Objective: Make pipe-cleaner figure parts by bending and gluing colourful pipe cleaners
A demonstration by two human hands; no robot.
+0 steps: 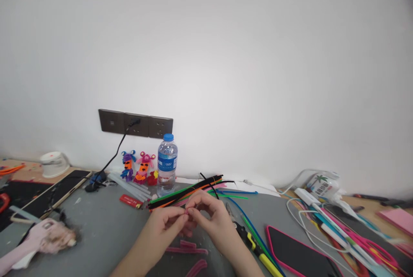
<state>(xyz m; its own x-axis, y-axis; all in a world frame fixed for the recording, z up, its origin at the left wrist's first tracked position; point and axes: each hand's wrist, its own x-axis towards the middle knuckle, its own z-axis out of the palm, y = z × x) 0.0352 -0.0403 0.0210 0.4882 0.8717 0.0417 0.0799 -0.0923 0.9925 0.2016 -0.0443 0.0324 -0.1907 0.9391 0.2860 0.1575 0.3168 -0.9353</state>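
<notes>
My left hand (164,229) and my right hand (211,216) meet above the grey mat (106,225). Thumb and forefinger of each are pinched on a small pink piece (186,211), mostly hidden by the fingertips. Below them on the mat lie folded pink pipe cleaners (187,250) and a curved pink one (197,267). Just behind the hands is a bundle of black, orange and green pipe cleaners (180,194).
A water bottle (167,169) stands behind, beside two small figures (143,168). At left lies a pink glue gun (41,240). Pliers with yellow handles (258,251), a phone (297,253) and pink scissors (371,244) lie right.
</notes>
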